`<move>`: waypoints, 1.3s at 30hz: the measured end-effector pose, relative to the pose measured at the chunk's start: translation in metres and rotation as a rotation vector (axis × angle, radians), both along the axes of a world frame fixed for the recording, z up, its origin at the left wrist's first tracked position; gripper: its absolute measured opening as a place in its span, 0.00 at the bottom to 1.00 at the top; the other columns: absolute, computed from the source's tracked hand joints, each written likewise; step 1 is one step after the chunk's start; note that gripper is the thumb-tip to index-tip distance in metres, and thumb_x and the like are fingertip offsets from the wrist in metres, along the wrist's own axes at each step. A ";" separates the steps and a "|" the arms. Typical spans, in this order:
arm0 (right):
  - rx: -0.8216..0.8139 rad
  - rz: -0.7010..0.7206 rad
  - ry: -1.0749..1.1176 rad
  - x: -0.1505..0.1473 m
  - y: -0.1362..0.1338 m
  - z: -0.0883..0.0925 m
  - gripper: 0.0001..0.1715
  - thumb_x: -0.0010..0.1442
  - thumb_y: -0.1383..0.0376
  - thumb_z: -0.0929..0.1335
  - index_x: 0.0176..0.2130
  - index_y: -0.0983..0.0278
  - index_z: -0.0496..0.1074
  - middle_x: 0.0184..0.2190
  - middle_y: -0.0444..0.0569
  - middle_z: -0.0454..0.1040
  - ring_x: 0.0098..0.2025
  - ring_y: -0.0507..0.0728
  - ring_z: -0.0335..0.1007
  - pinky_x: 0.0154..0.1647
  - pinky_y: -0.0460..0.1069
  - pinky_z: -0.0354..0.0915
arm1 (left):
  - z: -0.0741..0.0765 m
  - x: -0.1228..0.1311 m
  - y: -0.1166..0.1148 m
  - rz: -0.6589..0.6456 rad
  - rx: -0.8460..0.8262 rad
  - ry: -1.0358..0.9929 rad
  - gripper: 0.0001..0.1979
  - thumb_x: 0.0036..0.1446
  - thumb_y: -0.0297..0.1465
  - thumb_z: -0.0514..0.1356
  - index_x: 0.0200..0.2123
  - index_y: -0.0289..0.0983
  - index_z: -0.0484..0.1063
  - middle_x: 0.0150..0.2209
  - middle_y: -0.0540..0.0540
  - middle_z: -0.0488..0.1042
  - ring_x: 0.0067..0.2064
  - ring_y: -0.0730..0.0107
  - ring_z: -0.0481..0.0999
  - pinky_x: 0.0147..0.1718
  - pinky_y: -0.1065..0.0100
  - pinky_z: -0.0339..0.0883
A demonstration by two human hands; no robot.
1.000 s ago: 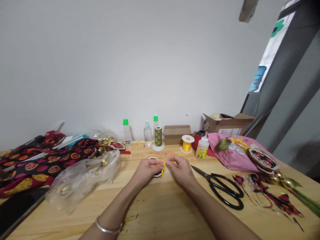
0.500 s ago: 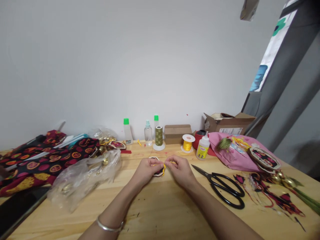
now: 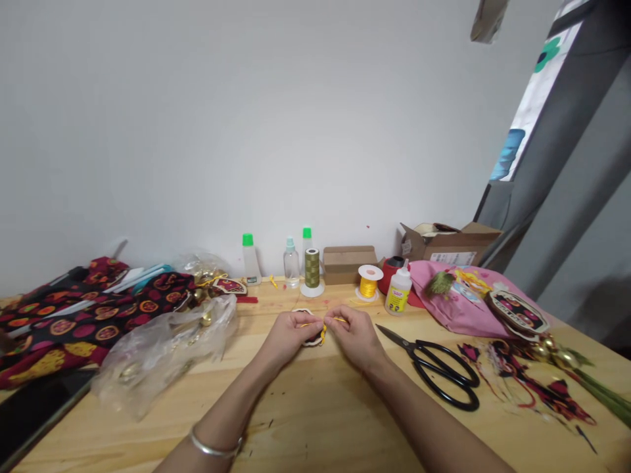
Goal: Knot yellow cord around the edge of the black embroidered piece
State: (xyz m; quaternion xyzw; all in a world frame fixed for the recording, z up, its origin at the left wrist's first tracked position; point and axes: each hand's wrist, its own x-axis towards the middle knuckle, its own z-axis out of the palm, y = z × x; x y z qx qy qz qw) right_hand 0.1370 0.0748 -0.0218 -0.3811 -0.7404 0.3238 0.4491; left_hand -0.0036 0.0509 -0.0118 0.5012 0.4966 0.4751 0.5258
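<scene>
My left hand (image 3: 290, 334) pinches a yellow cord (image 3: 323, 334) between thumb and fingers. Facing it, my right hand (image 3: 353, 334) is closed in a pinch on the same cord, and the fingertips of both hands nearly meet. Partly hidden behind the left fingers lies a dark patch with a pale edge (image 3: 313, 341), with the cord hanging over its right side. Whether the cord is knotted there is too small to tell. Black-handled scissors (image 3: 419, 355) lie to the right of my right hand.
Behind the hands stand a spool of yellow cord (image 3: 368, 286), a green thread spool (image 3: 312, 269), a glue bottle (image 3: 398, 292) and a clear bottle (image 3: 291, 266). A plastic bag (image 3: 162, 355) and patterned fabric (image 3: 98, 309) lie left. A pink cloth (image 3: 444, 309) and fabric scraps (image 3: 532, 381) lie right.
The fingertips have drawn very slightly closer together over the yellow cord. Otherwise only the camera view has shifted a little.
</scene>
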 end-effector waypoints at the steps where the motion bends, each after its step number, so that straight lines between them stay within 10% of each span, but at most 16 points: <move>1: 0.017 -0.019 -0.035 0.000 0.000 0.001 0.10 0.50 0.63 0.61 0.27 0.65 0.69 0.23 0.44 0.70 0.24 0.50 0.66 0.25 0.43 0.60 | 0.000 0.000 0.000 0.002 0.000 0.018 0.12 0.36 0.34 0.62 0.23 0.29 0.73 0.17 0.49 0.70 0.19 0.78 0.62 0.20 0.75 0.53; 11: -0.094 -0.035 -0.040 0.006 0.002 0.003 0.12 0.46 0.59 0.63 0.21 0.65 0.66 0.18 0.41 0.64 0.21 0.48 0.59 0.19 0.42 0.54 | 0.001 0.002 -0.001 0.024 0.026 0.022 0.12 0.36 0.36 0.61 0.18 0.30 0.71 0.14 0.52 0.66 0.18 0.79 0.60 0.19 0.76 0.52; 20: -0.792 0.441 0.464 0.007 -0.004 0.016 0.09 0.47 0.66 0.60 0.29 0.68 0.66 0.12 0.35 0.51 0.13 0.43 0.33 0.11 0.40 0.33 | -0.007 0.001 0.005 0.067 0.070 0.001 0.11 0.37 0.34 0.61 0.20 0.29 0.71 0.14 0.51 0.66 0.17 0.79 0.60 0.18 0.75 0.52; 31: -0.309 0.179 0.095 -0.006 -0.004 0.001 0.17 0.46 0.64 0.62 0.38 0.66 0.67 0.09 0.33 0.47 0.12 0.44 0.38 0.11 0.40 0.39 | 0.004 0.000 -0.002 -0.015 0.029 0.013 0.15 0.41 0.35 0.58 0.10 0.32 0.65 0.06 0.58 0.53 0.12 0.84 0.46 0.14 0.76 0.40; 39: 0.223 -0.060 -0.285 0.001 -0.006 0.004 0.12 0.49 0.62 0.62 0.34 0.59 0.71 0.14 0.41 0.66 0.16 0.48 0.56 0.18 0.43 0.51 | -0.003 0.001 0.001 -0.007 0.057 -0.040 0.12 0.36 0.36 0.61 0.19 0.30 0.70 0.14 0.52 0.65 0.17 0.79 0.61 0.18 0.76 0.51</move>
